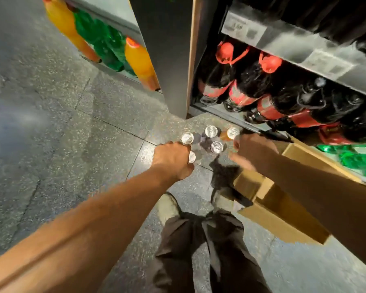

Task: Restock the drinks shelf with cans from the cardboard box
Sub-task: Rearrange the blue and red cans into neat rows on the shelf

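Observation:
Several silver-topped cans stand on the floor in front of the shelf: one (187, 138) at the left, one (211, 131) further back, one (217, 146) in the middle and an orange can (232, 133) at the right. My left hand (172, 159) is closed over another can (192, 156), and only part of that can's top shows past my fingers. My right hand (254, 151) is blurred, just right of the cans and beside the orange one, with fingers spread and nothing seen in it. The open cardboard box (283, 210) lies on the floor under my right forearm.
The drinks shelf (304, 45) on the right holds dark cola bottles (249, 81) with red caps, and green bottles (359, 159) lower right. A dark upright panel (167, 60) divides it from orange and green bottles (106, 43) on the left. My shoes and trousers are below the cans.

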`<move>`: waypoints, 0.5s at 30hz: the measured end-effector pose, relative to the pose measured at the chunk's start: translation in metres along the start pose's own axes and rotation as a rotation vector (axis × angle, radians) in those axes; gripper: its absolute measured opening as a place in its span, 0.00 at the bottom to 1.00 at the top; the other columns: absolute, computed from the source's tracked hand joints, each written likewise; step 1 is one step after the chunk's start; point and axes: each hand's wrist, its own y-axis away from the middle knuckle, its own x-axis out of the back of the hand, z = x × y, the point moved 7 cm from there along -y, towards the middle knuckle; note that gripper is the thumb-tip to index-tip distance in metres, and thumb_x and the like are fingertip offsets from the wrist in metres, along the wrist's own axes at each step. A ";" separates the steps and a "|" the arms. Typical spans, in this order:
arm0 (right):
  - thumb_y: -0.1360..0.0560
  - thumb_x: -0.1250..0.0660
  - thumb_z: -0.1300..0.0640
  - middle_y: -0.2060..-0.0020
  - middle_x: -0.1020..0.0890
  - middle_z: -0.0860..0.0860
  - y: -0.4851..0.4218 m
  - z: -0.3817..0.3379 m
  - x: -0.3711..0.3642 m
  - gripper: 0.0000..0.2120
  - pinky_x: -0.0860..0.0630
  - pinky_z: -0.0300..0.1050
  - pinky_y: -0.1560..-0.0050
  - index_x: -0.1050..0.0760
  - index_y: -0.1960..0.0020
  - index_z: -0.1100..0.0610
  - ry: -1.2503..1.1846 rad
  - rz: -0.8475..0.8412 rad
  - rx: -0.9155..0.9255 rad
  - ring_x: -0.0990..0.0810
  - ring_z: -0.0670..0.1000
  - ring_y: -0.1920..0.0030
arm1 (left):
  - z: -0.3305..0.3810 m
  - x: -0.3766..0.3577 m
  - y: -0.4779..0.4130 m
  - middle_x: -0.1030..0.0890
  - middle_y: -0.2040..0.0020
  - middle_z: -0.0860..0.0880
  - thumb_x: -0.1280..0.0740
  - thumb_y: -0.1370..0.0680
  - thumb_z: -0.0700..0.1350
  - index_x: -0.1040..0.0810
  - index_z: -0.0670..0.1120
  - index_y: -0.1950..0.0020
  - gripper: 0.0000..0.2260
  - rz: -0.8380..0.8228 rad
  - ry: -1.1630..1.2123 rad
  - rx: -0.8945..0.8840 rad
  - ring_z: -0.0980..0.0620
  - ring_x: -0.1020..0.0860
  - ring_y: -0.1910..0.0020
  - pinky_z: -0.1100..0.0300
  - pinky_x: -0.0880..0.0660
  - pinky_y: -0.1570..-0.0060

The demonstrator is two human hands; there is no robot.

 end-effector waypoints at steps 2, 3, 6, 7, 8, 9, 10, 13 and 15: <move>0.25 0.35 0.53 0.50 0.21 0.54 -0.023 0.007 -0.026 0.11 0.33 0.43 0.57 0.26 0.44 0.54 -0.056 -0.016 -0.021 0.23 0.56 0.52 | -0.003 -0.031 -0.023 0.20 0.45 0.46 0.36 0.26 0.57 0.24 0.47 0.41 0.18 0.009 0.015 0.029 0.43 0.23 0.45 0.55 0.32 0.57; 0.27 0.33 0.54 0.50 0.21 0.54 -0.034 0.010 -0.040 0.12 0.33 0.43 0.57 0.26 0.44 0.54 -0.084 -0.014 -0.030 0.24 0.56 0.54 | -0.005 -0.048 -0.035 0.21 0.45 0.46 0.36 0.26 0.57 0.25 0.47 0.41 0.19 0.011 0.025 0.047 0.43 0.23 0.45 0.55 0.32 0.58; 0.29 0.30 0.56 0.54 0.20 0.54 -0.073 0.015 -0.080 0.18 0.29 0.44 0.56 0.28 0.41 0.55 -0.113 0.046 -0.013 0.22 0.57 0.54 | -0.009 -0.104 -0.069 0.23 0.43 0.47 0.35 0.26 0.59 0.28 0.47 0.37 0.23 0.008 0.067 0.090 0.44 0.25 0.43 0.54 0.30 0.58; 0.30 0.30 0.56 0.55 0.20 0.53 -0.088 0.016 -0.093 0.20 0.28 0.45 0.56 0.28 0.40 0.55 -0.122 0.065 -0.003 0.21 0.57 0.54 | -0.011 -0.123 -0.081 0.24 0.42 0.47 0.35 0.26 0.59 0.30 0.47 0.36 0.24 0.004 0.087 0.105 0.44 0.26 0.41 0.52 0.29 0.56; 0.31 0.29 0.56 0.54 0.20 0.53 -0.102 0.017 -0.105 0.21 0.28 0.45 0.56 0.29 0.39 0.55 -0.131 0.077 0.005 0.21 0.57 0.53 | -0.014 -0.139 -0.092 0.25 0.40 0.47 0.34 0.27 0.60 0.31 0.47 0.35 0.26 0.007 0.106 0.120 0.44 0.27 0.40 0.51 0.27 0.55; 0.31 0.28 0.55 0.51 0.20 0.54 -0.115 0.018 -0.118 0.22 0.27 0.45 0.55 0.30 0.39 0.55 -0.132 0.080 0.008 0.21 0.58 0.50 | -0.016 -0.154 -0.102 0.27 0.39 0.47 0.33 0.27 0.60 0.33 0.47 0.34 0.27 0.008 0.124 0.137 0.44 0.27 0.39 0.50 0.27 0.54; 0.30 0.27 0.53 0.48 0.21 0.55 -0.129 0.018 -0.129 0.24 0.27 0.46 0.54 0.31 0.38 0.56 -0.121 0.093 0.016 0.22 0.58 0.47 | -0.019 -0.168 -0.112 0.28 0.37 0.47 0.33 0.28 0.60 0.34 0.47 0.33 0.29 0.018 0.143 0.155 0.44 0.28 0.39 0.49 0.26 0.54; 0.29 0.27 0.47 0.41 0.27 0.57 -0.163 0.015 -0.154 0.30 0.27 0.53 0.49 0.35 0.34 0.57 -0.090 0.152 0.033 0.25 0.62 0.41 | -0.025 -0.202 -0.137 0.31 0.36 0.46 0.32 0.29 0.60 0.36 0.46 0.31 0.32 0.061 0.210 0.180 0.43 0.29 0.38 0.48 0.26 0.53; 0.29 0.28 0.47 0.40 0.27 0.58 -0.180 0.014 -0.165 0.30 0.27 0.55 0.46 0.34 0.34 0.57 -0.106 0.180 0.033 0.26 0.63 0.40 | -0.026 -0.218 -0.149 0.31 0.36 0.46 0.31 0.30 0.61 0.37 0.45 0.31 0.34 0.085 0.251 0.184 0.43 0.29 0.39 0.48 0.26 0.52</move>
